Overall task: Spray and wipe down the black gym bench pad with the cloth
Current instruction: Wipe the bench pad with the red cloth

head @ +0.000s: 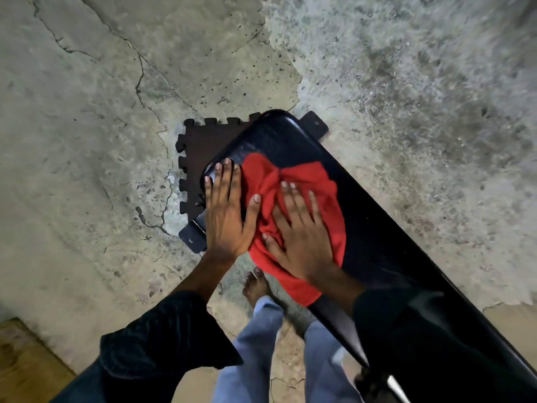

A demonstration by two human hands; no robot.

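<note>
The black gym bench pad runs from the upper middle to the lower right, glossy and long. A crumpled red cloth lies on its near end. My right hand presses flat on the cloth, fingers spread. My left hand rests flat on the pad's left edge beside the cloth, with its thumb touching the red fabric. No spray bottle is in view.
A dark interlocking floor mat and the bench's metal foot lie under the pad's end. Cracked concrete floor surrounds it. My bare foot and grey trouser legs stand beside the bench. A wooden board sits at lower left.
</note>
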